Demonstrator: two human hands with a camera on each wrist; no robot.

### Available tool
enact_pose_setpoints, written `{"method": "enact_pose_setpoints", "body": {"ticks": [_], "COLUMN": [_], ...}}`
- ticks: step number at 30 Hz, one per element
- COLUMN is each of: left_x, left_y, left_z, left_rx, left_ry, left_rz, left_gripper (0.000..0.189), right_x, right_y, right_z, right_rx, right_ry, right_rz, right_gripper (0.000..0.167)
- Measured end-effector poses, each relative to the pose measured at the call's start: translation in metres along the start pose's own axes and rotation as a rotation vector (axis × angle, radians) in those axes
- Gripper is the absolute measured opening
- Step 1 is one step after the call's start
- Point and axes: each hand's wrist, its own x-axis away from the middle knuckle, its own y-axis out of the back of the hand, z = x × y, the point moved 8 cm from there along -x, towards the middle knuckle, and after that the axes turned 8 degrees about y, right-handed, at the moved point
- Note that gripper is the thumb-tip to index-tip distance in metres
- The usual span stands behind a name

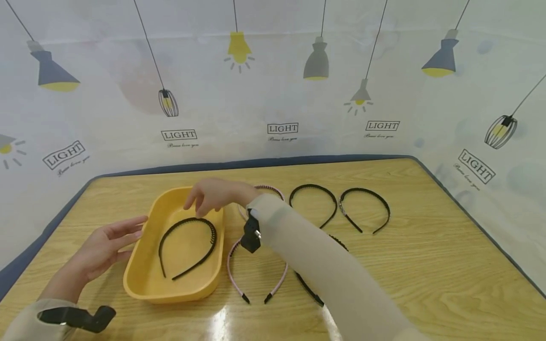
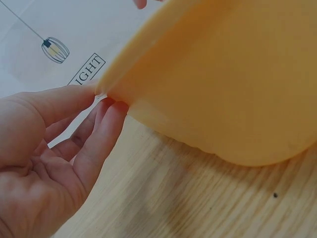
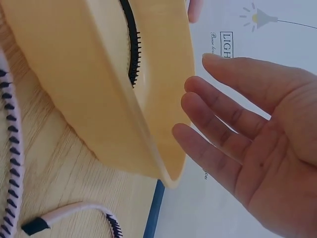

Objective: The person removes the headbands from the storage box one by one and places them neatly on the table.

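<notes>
A black headband (image 1: 187,220) with small teeth lies inside the yellow tray (image 1: 133,279). My left hand (image 1: 104,246) is at the tray's left side, its thumb and fingertips touching the rim from outside, as the left wrist view shows close up. Over the tray's far right part hovers my right hand (image 1: 215,195), holding nothing; in the right wrist view its fingers (image 3: 210,153) are loosely bent and apart. A pink headband (image 1: 230,272) with black tips lies right of the tray, partly hidden by my right arm.
Behind the right wrist lies another pink headband (image 1: 270,188). Two black headbands, one at the back (image 1: 313,185) and a decorated one (image 1: 386,203), lie farther right. My right sleeve partly covers another black headband (image 1: 310,289). A printed backdrop (image 1: 256,94) surrounds the wooden table (image 1: 448,265).
</notes>
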Motion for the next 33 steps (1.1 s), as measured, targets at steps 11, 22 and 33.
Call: {"method": "enact_pose_setpoints", "body": {"ticks": [11, 22, 33], "left_x": [0.001, 0.001, 0.000], "left_y": [0.000, 0.000, 0.001], "left_z": [0.000, 0.000, -0.001], "left_rx": [0.006, -0.004, -0.045], "left_ry": [-0.006, 0.008, -0.004], "left_rz": [0.013, 0.004, -0.003], "left_gripper": [0.040, 0.041, 0.045], "right_x": [-0.019, -0.034, -0.048], "right_y": [-0.001, -0.006, -0.013], "right_z": [0.007, 0.006, -0.009], "right_rx": [-0.033, -0.082, -0.167], "right_ry": [-0.043, -0.098, -0.172], "right_rz": [-0.014, -0.046, -0.132], "right_gripper": [0.035, 0.035, 0.034]}}
